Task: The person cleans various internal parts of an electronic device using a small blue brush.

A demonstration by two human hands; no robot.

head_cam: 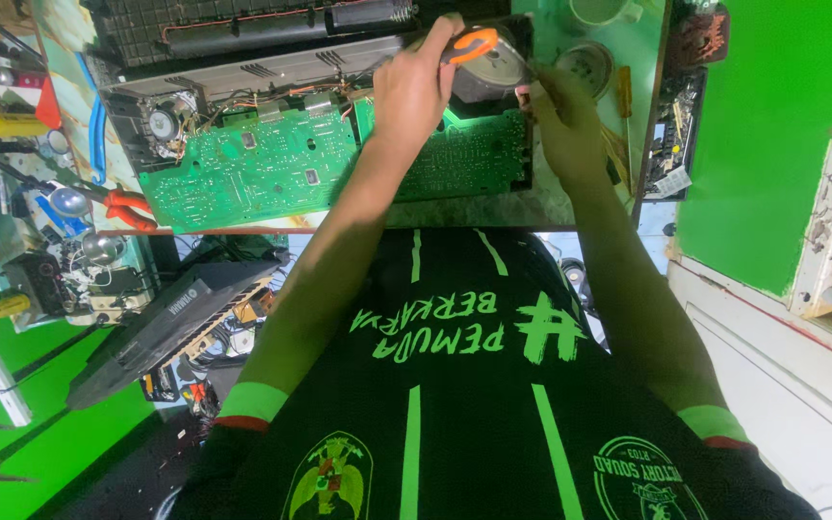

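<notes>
Left grip [414, 91] clasps orange-handled tool [472, 44]; right hand [564, 120] steadies circuit board [464, 154]

We held an orange-handled tool [474, 43] in our left hand [414, 91], fingers wrapped round the grip; its working end was hidden, so we could not tell its kind. It pointed at a round grey part [493, 77] set in a dark housing at the far edge of the bench. Our right hand [562, 120] steadied that housing at its right side. Just below lay a green circuit board [252, 169], flat, component side up, still wired to the opened grey chassis [272, 72] behind it.
</notes>
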